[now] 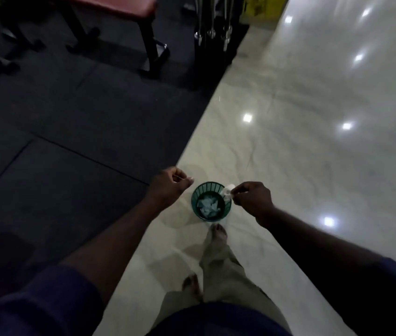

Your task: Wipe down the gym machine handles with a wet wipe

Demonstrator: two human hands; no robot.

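Observation:
A small green mesh bin (200,190) stands on the pale tiled floor just ahead of my feet, with several crumpled white wipes (207,206) inside. My right hand (252,200) pinches a crumpled white wet wipe (228,191) over the bin's right rim. My left hand (170,187) hovers left of the bin with its fingers loosely curled and nothing in it. At the top, hanging chrome machine handles (212,32) show against a black frame.
A red padded bench (109,6) on black legs stands on the dark rubber mat (58,117) at upper left. The glossy tile floor (313,117) stretches to the right. My bare feet (218,234) are just behind the bin.

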